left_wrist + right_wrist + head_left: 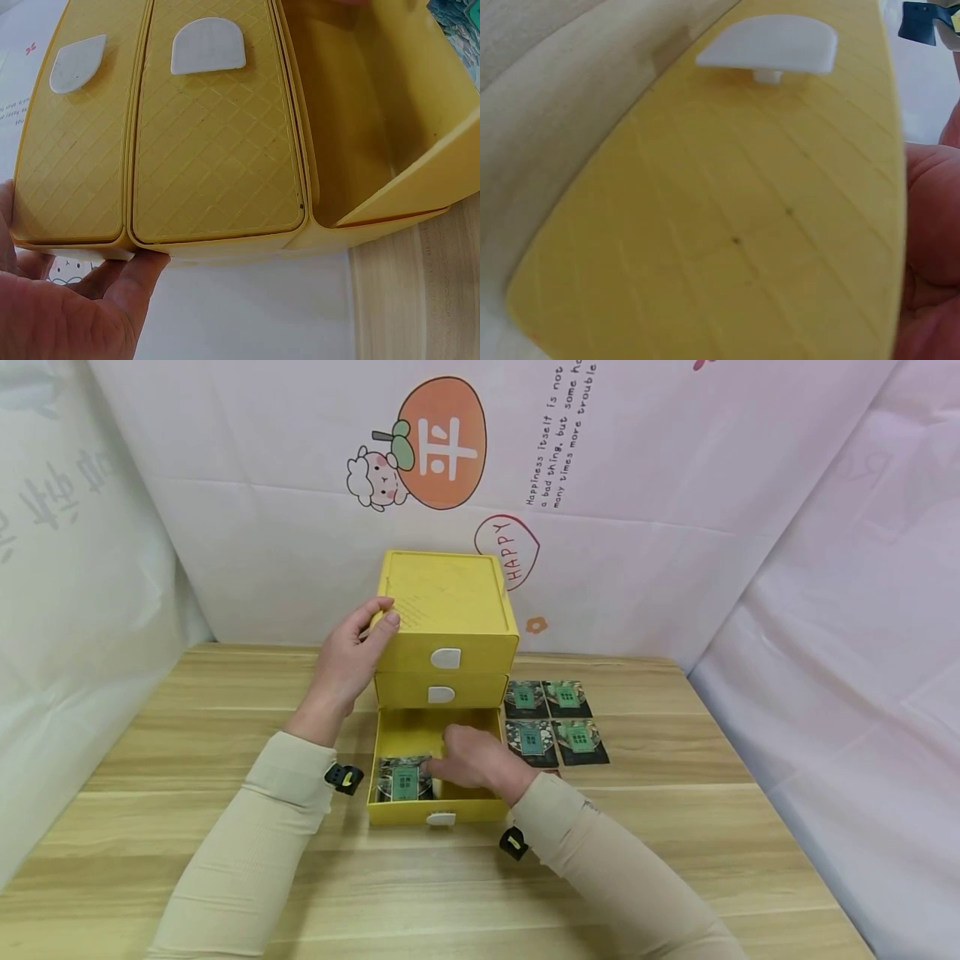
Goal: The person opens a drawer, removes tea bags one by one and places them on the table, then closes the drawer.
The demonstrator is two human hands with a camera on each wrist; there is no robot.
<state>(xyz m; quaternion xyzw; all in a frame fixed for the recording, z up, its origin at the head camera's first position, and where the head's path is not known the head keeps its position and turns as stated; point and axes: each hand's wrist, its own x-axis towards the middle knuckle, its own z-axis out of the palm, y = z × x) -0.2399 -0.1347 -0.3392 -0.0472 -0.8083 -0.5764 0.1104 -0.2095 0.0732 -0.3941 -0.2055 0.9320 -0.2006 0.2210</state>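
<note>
A yellow drawer box [447, 593] with white tab handles stands on the table, its bottom drawer [437, 812] pulled out. My left hand [348, 656] grips the box's upper left edge; in the left wrist view, fingers [139, 277] touch its side. Reaching into the bottom drawer, my right hand [480, 760] pinches the right edge of a dark packet with a green label [405, 781], which is at the drawer's left. Some right fingertips are hidden. In the right wrist view the yellow drawer front [742, 202] covers most of my right hand [932, 225].
Several similar green-labelled packets [579, 739] lie in two rows on the table, right of the box. A reddish edge [551, 772] shows beside my right wrist. The upper two drawers [408, 689] are closed. Behind the box hangs a printed white cloth [300, 568].
</note>
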